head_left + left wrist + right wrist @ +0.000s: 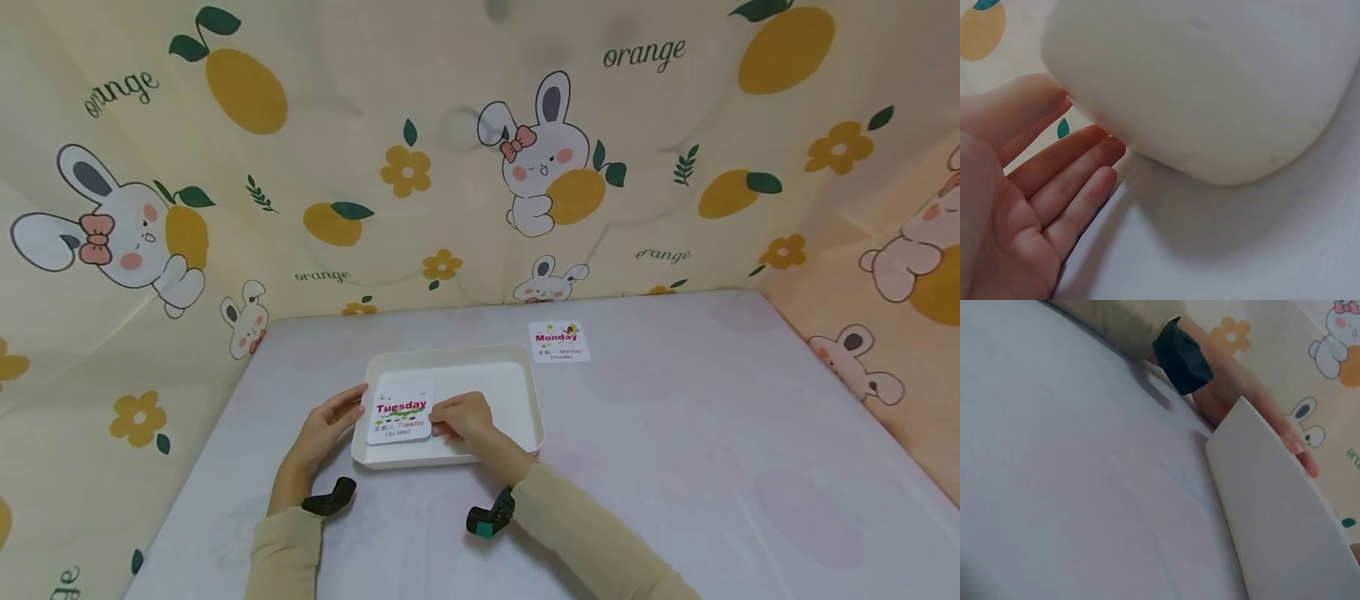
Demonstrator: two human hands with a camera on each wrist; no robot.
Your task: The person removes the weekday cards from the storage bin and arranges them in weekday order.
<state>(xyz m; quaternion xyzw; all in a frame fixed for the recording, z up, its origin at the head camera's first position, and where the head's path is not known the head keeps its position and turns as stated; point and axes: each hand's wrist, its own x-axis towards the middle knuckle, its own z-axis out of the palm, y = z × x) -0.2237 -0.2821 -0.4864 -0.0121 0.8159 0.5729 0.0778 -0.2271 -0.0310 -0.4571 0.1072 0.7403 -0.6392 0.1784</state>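
Observation:
A shallow white tray (pixel 517 392) stands on the table, and in its left half lies a white word card (pixel 397 414) printed "Tuesday". The fingers of my right hand (pixel 467 417) curl at the card's right edge and pinch it there. My left hand (pixel 324 429) is at the tray's left side, its fairly straight fingers touching the wall. In the left wrist view the left hand's fingers (pixel 1079 206) reach up to the outside of the tray (pixel 1204 100). The right wrist view shows mostly the tray's outer wall (pixel 1279 519), with the left hand (pixel 1235 394) beyond it.
A second card (pixel 560 342) reading "Monday" lies on the table just beyond the tray's far right corner. A pale cloth covers the tabletop (pixel 675 450). Printed curtains (pixel 420 83) with rabbits and oranges rise behind the table and at both sides.

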